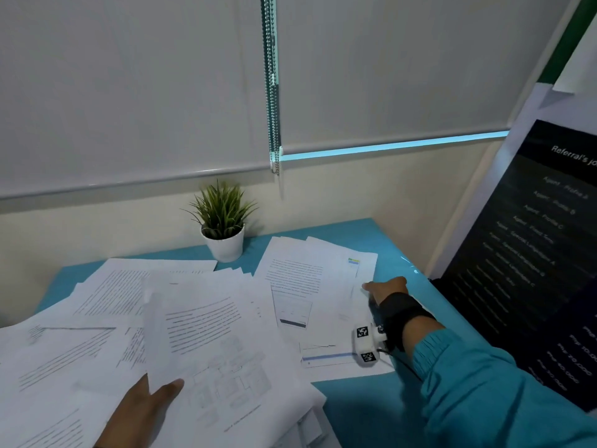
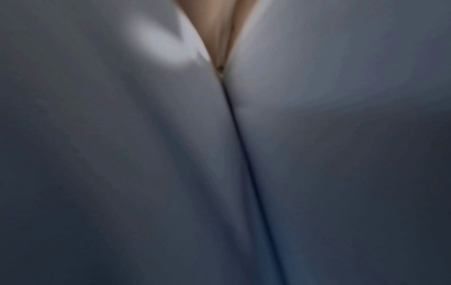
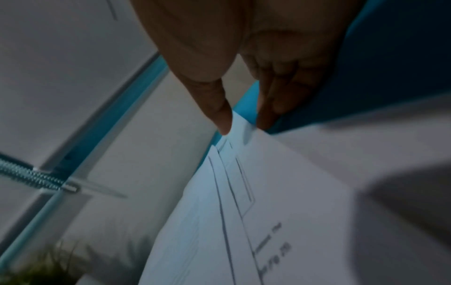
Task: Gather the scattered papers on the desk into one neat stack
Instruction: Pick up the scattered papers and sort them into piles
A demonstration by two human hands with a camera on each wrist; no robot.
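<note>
White printed papers lie scattered over the teal desk [image 1: 371, 402]. A lifted sheaf [image 1: 210, 334] sits at the middle. My left hand [image 1: 155, 396] grips its near edge, thumb on top and fingers hidden beneath. In the left wrist view paper [image 2: 146, 154] fills the frame, with only a strip of finger [image 2: 219, 29] showing at the top. A second group of sheets [image 1: 316, 279] lies to the right. My right hand [image 1: 371, 289] reaches to its right edge. In the right wrist view its thumb [image 3: 223, 119] and fingers [image 3: 268, 108] pinch the corner of a sheet [image 3: 256, 192].
More sheets [image 1: 97, 302] spread over the desk's left side. A small potted plant [image 1: 223, 227] stands at the back by the wall. A dark printed board [image 1: 523, 253] leans along the desk's right edge. A bead chain [image 1: 273, 92] hangs from the blinds.
</note>
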